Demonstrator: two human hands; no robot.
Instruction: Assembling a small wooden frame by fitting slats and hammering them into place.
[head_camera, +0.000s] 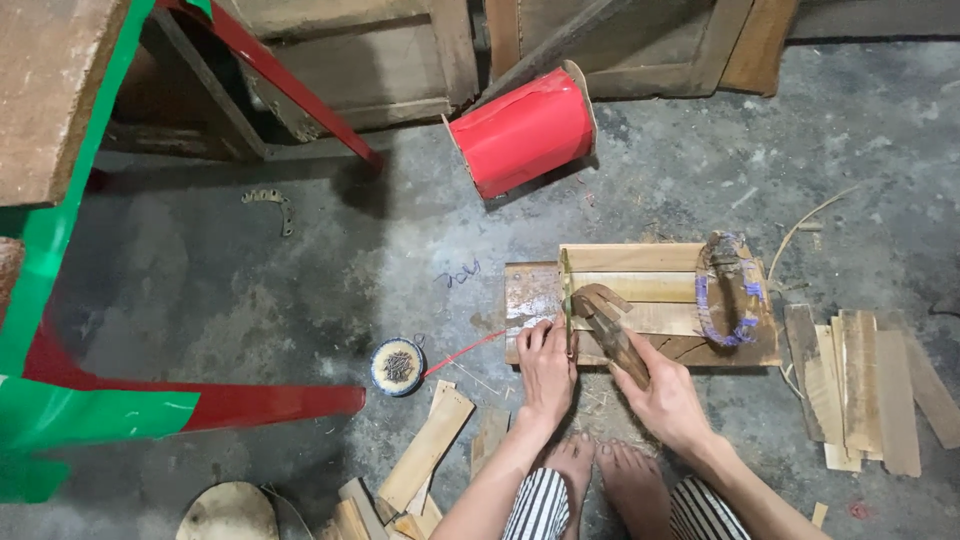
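My left hand (547, 368) pinches a thin upright bamboo strip (566, 300) against the near edge of a flat wooden board (650, 285) lying on the concrete floor. My right hand (668, 400) grips the handle of a worn wooden hammer-like tool (606, 318), whose head rests beside the strip on the board. A curved bundle wrapped in blue and white tape (728, 290) lies on the board's right end. A red string (462, 354) runs from under my left hand toward a small round tin of nails (397, 366). My bare feet (605, 478) are just below my hands.
A red roll (525, 135) lies behind the board. Loose wood slats (865, 385) are stacked at the right, more offcuts (425, 460) near my left knee. A red and green frame (120, 405) crosses the left side. Wooden crates (360, 60) stand at the back.
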